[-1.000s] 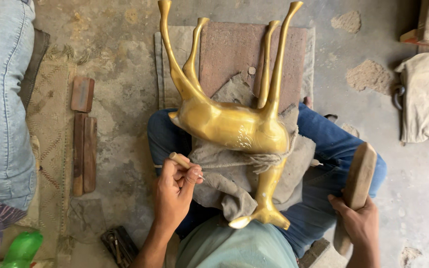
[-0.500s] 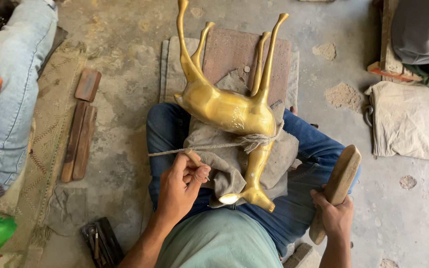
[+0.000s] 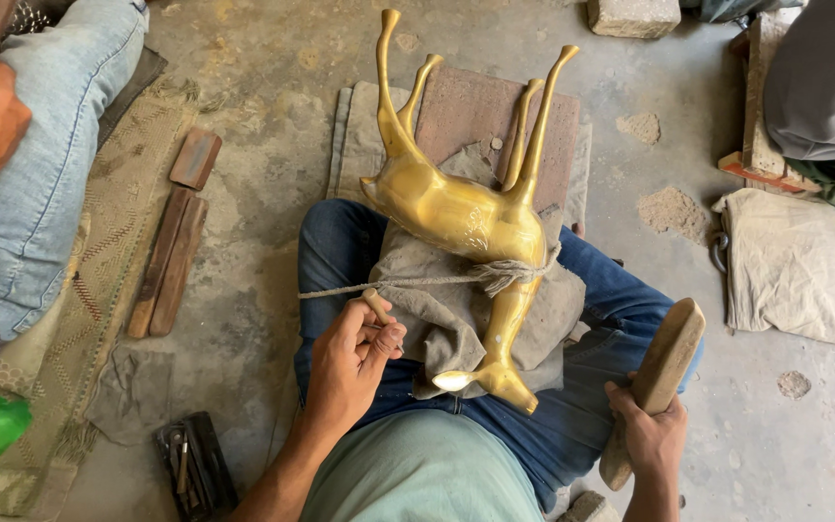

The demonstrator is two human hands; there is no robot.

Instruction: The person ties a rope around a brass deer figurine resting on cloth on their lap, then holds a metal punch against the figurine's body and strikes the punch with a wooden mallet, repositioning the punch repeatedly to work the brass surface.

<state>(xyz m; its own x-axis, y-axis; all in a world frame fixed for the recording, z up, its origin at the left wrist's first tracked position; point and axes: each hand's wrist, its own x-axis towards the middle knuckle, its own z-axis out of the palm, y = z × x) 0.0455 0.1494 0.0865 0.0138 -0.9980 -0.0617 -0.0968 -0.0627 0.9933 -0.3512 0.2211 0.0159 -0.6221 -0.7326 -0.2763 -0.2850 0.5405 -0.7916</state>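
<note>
The fingers of the left hand [image 3: 352, 356] are pinched narrowly around a short, thin, tan punch-like tool [image 3: 376, 305], its upper end poking out above the thumb and touching the taut pale cord [image 3: 388, 284]. That cord runs from the left thigh across to a knot around the neck of the shiny golden brass deer figure [image 3: 456, 213]. The figure lies upside down on a crumpled grey cloth [image 3: 437, 319] over the lap of the person in blue jeans [image 3: 335, 242], its four legs pointing up and away and its head hanging toward the person's belly. The right hand [image 3: 651, 435] is wrapped fully around the lower end of a flat, worn wooden mallet [image 3: 664, 372], held off the outer side of the right thigh with its broad end tilted up and outward. Against half a second ago, the left hand sits a little higher on the cord and the figure's place on the lap is unchanged; the mallet is held much as it was. The left forearm comes up from the bottom edge, wrist bent inward. Behind the figure a reddish-brown stone slab [image 3: 475, 116] rests on the concrete floor [image 3: 273, 193], and dark wooden sticks [image 3: 168, 261] lie near a woven mat's edge at the left.
</note>
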